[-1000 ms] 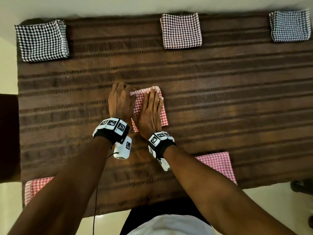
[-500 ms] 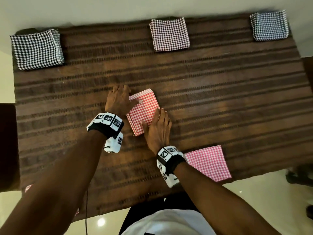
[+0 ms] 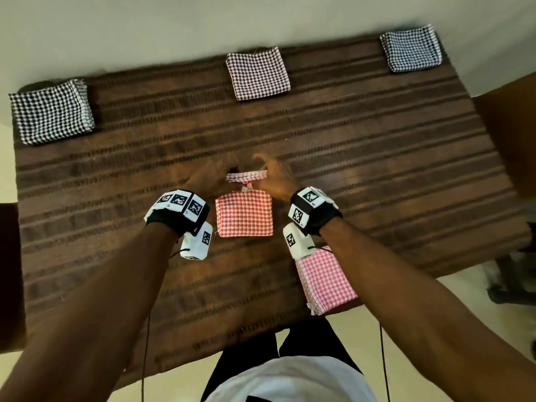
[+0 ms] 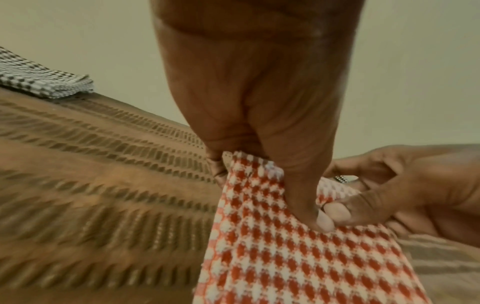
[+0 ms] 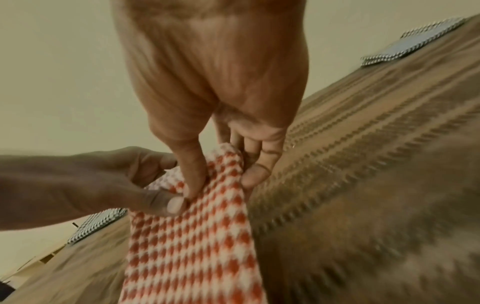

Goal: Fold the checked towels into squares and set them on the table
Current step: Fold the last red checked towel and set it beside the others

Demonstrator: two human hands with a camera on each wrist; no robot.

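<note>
A folded red-and-white checked towel [image 3: 244, 213] is lifted off the brown table [image 3: 377, 158] near its middle, hanging down from its top edge. My left hand [image 3: 213, 177] pinches the top left corner and my right hand [image 3: 272, 177] pinches the top right corner. In the left wrist view the left thumb presses into the red towel [image 4: 285, 257] with the fingers behind it. The right wrist view shows thumb and fingers clamped on the towel's [image 5: 192, 246] upper edge, the other hand beside them.
Three folded squares lie along the far edge: a black-checked one [image 3: 50, 111] at left, a maroon one [image 3: 258, 72] in the middle, a dark blue one [image 3: 412, 47] at right. A pink checked stack [image 3: 324, 280] sits at the near edge under my right forearm.
Both hands went from pressing the red towel flat on the table to pinching its top corners and lifting it. The camera view also shifted and tilted.
</note>
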